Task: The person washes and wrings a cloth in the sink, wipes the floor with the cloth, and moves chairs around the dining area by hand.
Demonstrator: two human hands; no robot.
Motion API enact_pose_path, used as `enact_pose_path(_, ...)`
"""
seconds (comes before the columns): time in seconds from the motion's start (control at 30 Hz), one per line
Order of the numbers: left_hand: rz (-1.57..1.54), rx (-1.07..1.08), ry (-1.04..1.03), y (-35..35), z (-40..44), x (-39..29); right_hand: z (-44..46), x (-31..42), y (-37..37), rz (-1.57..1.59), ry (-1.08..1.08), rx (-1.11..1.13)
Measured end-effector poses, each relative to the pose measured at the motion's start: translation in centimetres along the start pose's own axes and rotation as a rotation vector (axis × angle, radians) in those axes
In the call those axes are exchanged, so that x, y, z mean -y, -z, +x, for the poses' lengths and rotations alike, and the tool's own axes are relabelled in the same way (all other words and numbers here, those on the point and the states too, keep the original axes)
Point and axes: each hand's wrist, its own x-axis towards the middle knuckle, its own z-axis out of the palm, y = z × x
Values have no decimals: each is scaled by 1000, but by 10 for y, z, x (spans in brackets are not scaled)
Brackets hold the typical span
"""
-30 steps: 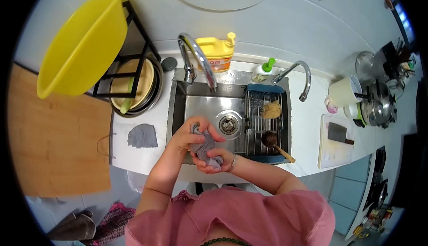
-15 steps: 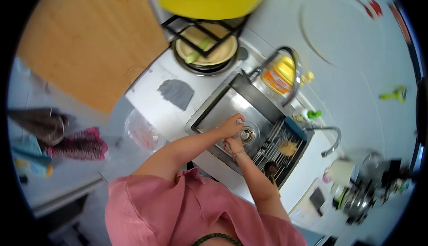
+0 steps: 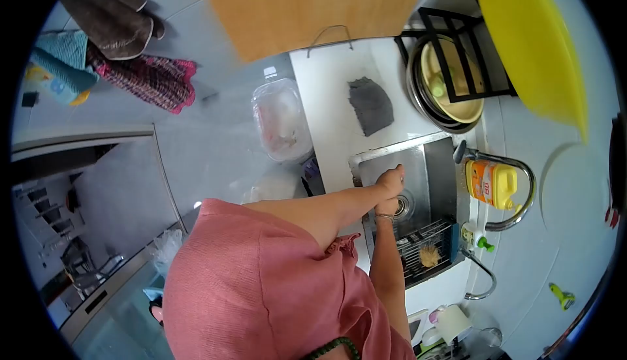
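My left hand [image 3: 391,181] is closed over the steel sink [image 3: 441,171], fingers curled. Right beside it, against its lower side, is my right hand [image 3: 387,207], with a bracelet [image 3: 385,216] at the wrist. The right hand's fingers also look curled, partly hidden behind the left. What the two hands hold, if anything, is too small and covered to make out. Just right of them lies the sink drain [image 3: 400,206]. A drying rack [image 3: 418,239] spans the sink's lower end, with a tan scrubber [image 3: 429,255] on it.
A grey cloth [image 3: 371,107] lies on the white counter [image 3: 326,92]. Beyond it are stacked bowls [image 3: 450,109] under a black rack [image 3: 480,89] and a yellow basin [image 3: 539,46]. A curved faucet [image 3: 530,190] and a yellow-orange bottle [image 3: 486,182] stand behind the sink.
The view has rotated clockwise, swinging the counter and basin to the right. My hands stay close together over the sink; bits of grey seen at them earlier are hidden now.
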Motion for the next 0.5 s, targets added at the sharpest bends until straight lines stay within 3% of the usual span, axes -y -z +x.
enact_pose_path(0.13, -105, 27, -51, 14, 1, 6, -1, 3, -3, -38, 143, -110)
enact_pose_path(0.2, -176, -27, 10, 10, 8, 8, -13, 16, 16, 400, -61, 108)
enact_pose_path(0.23, -184, -40, 12, 11, 12, 5, -17, 30, 33, 391, -50, 113)
enact_pose_path(0.3, -119, 78, -39, 16, 21, 3, -26, 54, 60, 632, -245, 258)
enact_pose_path(0.33, -122, 63, -37, 18, 26, -2, -23, 45, 70, 749, -134, 266)
enact_pose_path(0.4, -587, 295, 210, 25, 34, -15, -28, 41, 101, 990, -27, 259)
enact_pose_path(0.43, -591, 282, 203, 45, 25, -32, -37, 49, 124, 1113, -35, 245)
enact_pose_path(0.5, -957, 625, 207, 93, -4, -67, -41, 34, 156, 1300, -3, 289)
